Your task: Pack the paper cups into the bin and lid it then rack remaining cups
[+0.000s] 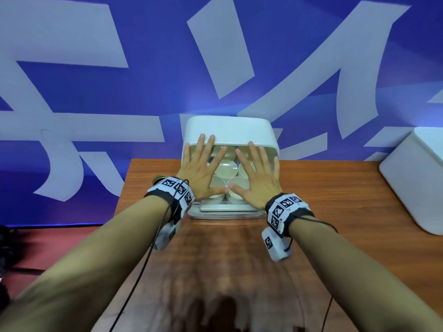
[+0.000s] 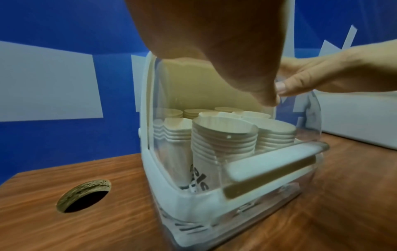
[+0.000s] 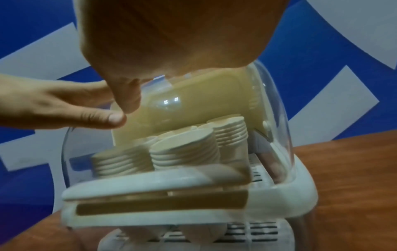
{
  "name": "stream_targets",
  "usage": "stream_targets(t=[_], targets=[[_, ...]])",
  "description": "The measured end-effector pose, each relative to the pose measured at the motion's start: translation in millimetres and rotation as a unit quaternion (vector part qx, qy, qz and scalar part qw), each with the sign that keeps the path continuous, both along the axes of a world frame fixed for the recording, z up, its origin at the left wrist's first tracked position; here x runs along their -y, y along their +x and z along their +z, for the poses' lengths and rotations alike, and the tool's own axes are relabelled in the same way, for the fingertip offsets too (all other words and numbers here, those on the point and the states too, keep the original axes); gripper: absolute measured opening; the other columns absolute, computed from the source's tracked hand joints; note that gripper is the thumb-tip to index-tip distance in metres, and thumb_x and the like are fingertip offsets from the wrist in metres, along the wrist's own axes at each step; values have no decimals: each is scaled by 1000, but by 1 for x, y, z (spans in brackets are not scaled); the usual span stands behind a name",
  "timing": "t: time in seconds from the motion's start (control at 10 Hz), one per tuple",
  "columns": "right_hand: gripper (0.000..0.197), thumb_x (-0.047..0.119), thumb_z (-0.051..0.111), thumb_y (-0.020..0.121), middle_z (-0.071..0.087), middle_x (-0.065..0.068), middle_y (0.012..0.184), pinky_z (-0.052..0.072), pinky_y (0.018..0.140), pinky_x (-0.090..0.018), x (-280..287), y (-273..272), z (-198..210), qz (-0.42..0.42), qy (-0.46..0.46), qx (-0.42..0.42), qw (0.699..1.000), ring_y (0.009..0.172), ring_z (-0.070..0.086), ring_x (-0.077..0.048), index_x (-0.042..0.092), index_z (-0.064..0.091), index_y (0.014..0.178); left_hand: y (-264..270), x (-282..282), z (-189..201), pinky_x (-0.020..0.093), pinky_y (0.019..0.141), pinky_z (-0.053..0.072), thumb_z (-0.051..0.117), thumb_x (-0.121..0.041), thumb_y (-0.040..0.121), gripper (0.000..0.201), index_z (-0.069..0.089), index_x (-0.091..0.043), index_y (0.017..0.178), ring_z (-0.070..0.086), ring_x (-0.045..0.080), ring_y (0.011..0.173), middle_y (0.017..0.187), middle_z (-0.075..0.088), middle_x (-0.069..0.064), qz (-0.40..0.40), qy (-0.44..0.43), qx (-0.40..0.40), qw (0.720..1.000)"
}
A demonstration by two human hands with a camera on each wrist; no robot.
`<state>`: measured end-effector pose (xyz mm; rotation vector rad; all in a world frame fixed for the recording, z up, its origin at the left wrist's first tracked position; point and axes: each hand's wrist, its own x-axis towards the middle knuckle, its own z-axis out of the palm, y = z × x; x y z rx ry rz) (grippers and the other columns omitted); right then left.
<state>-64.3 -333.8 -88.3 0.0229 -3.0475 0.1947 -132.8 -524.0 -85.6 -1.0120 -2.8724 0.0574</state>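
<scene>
A white bin (image 1: 230, 130) stands at the far edge of the wooden table (image 1: 239, 259). Its clear curved lid (image 1: 275, 154) arches over several stacks of paper cups (image 1: 226, 167). My left hand (image 1: 199, 171) and right hand (image 1: 259, 178) lie flat on the lid with fingers spread, side by side, thumbs nearly meeting. The lid's white handle bar (image 1: 227, 207) sits low at the bin's front. In the left wrist view the cups (image 2: 223, 135) show through the lid above the handle bar (image 2: 270, 168). The right wrist view shows the cup stacks (image 3: 184, 152) behind the blurred handle bar (image 3: 154, 186).
A second white bin (image 1: 417, 178) stands at the table's right edge. A round cable hole (image 1: 159, 179) is cut in the table just left of my left wrist. A blue and white wall runs close behind the bin.
</scene>
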Motion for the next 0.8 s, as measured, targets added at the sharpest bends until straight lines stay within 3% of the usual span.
stream_targets(t=[0.2,0.6,0.7,0.8], targets=[[92,76,38,78,-27,8,156,-16,113,-55,3,0,-7,-14,29,-18,999,144,-26,-19,44,-15,147,0,-1,-3,67,111,0,45,-90,58,130,-11,-21,151,-21,43,142,155,-21,20,2,-24,-12,1000],[90,76,36,81,-32,9,153,-17,112,-57,5,4,7,-27,32,40,998,142,-30,-16,45,-20,145,11,-8,11,64,113,-1,55,-83,62,130,-20,-21,149,-24,41,141,153,-27,19,39,-55,19,998],[84,65,43,86,-23,8,157,-18,113,-53,12,20,17,-56,-24,50,997,144,-24,-15,44,-10,148,17,-9,23,60,114,-2,63,-75,64,126,-16,-26,150,-26,40,141,152,-30,19,54,-31,66,996],[75,53,45,91,-17,9,159,-11,116,-49,11,41,25,-86,-74,22,993,146,-18,-14,41,0,150,20,-14,40,59,114,1,61,-73,69,118,-9,-27,151,-25,38,142,154,-28,16,59,38,100,993]])
